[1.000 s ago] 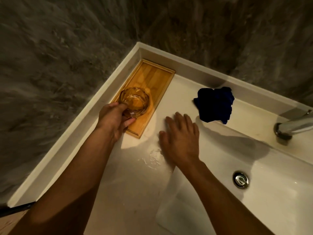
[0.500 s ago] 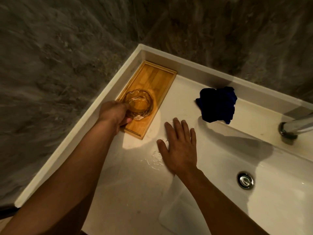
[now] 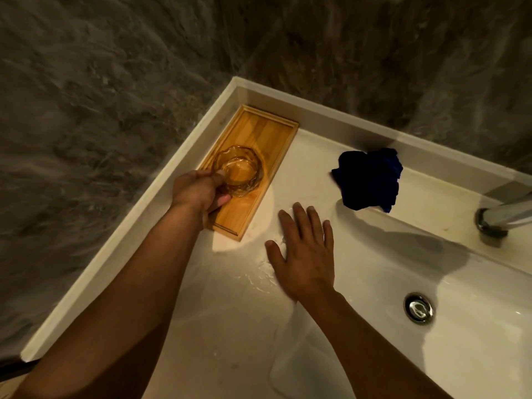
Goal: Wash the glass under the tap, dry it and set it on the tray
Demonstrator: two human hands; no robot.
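A clear, wavy-rimmed glass (image 3: 240, 168) stands upright on the wooden tray (image 3: 267, 136), near the tray's middle. My left hand (image 3: 198, 192) is wrapped around the glass's near side, thumb at the rim and fingers under its base edge. The tray lies in the back left corner of the white countertop. My right hand (image 3: 305, 254) rests flat, fingers spread, on the wet counter to the right of the tray, holding nothing. The metal tap (image 3: 506, 214) pokes in at the right edge; no water runs from it.
A crumpled dark blue cloth (image 3: 370, 180) lies on the counter behind my right hand. The white basin (image 3: 475, 355) with its chrome drain (image 3: 419, 308) fills the lower right. Water puddles (image 3: 259, 275) sit by my right hand. Grey stone walls enclose the corner.
The glass has come down onto the tray, a little farther from its near end. My left hand stays on it. My right hand has barely shifted on the counter.
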